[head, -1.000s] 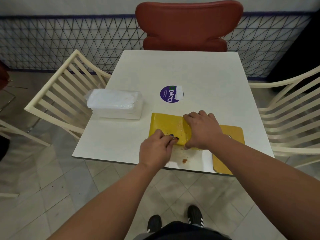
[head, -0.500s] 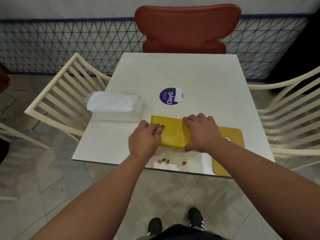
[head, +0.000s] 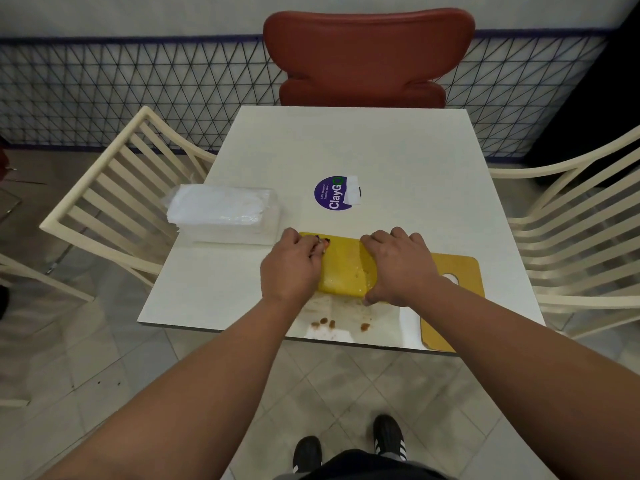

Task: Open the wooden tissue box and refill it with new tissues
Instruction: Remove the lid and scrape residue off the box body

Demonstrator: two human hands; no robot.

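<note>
- The yellow box lies flat near the front edge of the white table. It looks smooth and shiny, with rounded corners.
- Its flat lid, a darker yellow with a hole in it, lies on the table just to the right of the box.
- A pack of new tissues in clear wrap sits to the left, a little farther back.
- The right hand lies over the box's right end, fingers bent around it, holding it.
- The left hand is at the box's left end, fingers curled, pinching something small and dark. I cannot tell what.
- Small brown crumbs lie on the table in front of the box.
</note>
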